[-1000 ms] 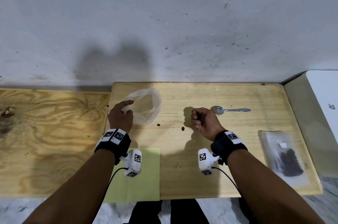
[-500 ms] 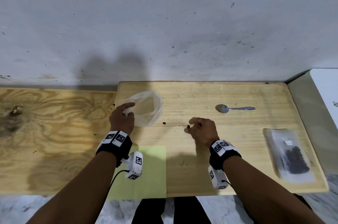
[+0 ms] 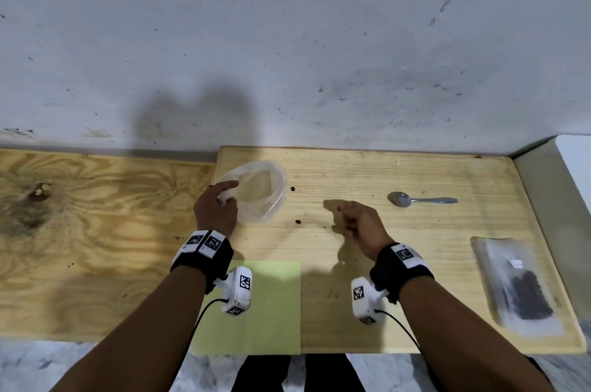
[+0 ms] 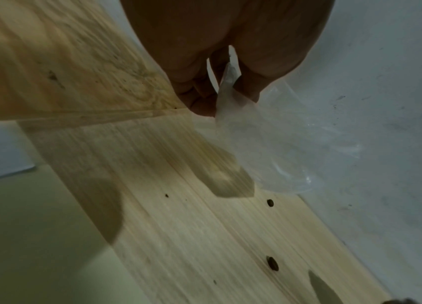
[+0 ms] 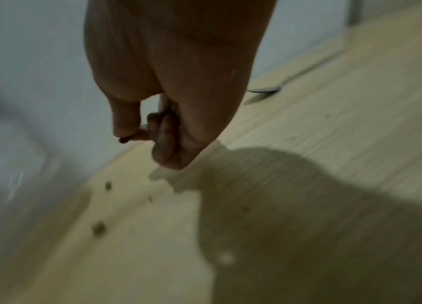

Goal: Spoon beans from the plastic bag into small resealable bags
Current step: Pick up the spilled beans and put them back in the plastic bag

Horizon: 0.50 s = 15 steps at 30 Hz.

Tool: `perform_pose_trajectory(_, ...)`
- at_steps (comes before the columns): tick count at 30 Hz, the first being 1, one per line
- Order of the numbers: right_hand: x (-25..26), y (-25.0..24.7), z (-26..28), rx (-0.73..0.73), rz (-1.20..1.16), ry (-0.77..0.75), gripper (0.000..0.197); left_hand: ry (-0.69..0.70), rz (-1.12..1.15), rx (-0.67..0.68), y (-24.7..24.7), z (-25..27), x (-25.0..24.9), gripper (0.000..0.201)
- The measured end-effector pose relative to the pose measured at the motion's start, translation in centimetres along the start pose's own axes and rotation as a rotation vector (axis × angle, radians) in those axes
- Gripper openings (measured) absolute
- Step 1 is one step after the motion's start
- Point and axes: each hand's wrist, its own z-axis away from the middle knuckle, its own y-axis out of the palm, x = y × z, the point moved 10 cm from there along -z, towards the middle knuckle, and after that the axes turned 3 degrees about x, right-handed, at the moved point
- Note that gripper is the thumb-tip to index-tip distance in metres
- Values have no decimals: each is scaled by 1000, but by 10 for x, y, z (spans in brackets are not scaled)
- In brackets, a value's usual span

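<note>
Beans (image 3: 297, 221) lie loose between bag-pinching left hand (image 3: 216, 211) and right hand (image 3: 358, 225).

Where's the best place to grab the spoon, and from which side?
Take the spoon by its handle end, probably coming from above with the right hand. It lies flat on the board, bowl pointing left toward that hand, handle pointing right, with bare wood around it.

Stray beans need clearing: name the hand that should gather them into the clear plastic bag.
Right hand: it hovers beside the stray brown beans, while the left hand grips the clear plastic bag.
</note>
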Motion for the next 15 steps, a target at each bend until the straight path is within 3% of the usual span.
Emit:
perform_pose_trajectory(2,3,17,-2,115,-455,129,20,-7,4,-8,-6,-5,2,37)
perform_pose_trajectory(5,15,34,-11,249,-605,121,12,-21,3,-27,-15,-12,5,37)
perform_pose_trajectory(8,10,45,-15,253,-400,177,8,-32,-10,-30,-21,-21,8,37)
perform_pose_trajectory(11,-2,44,-23,140,-37,203,15,-28,-13,-25,-23,-28,9,36)
perform_pose_trajectory(13,-2,42,-27,59,286,102,29,-35,-15,-22,-24,-32,11,36)
perform_pose_trajectory(15,0,51,-27,60,549,-23,17,-30,-20,-17,-24,-34,11,36)
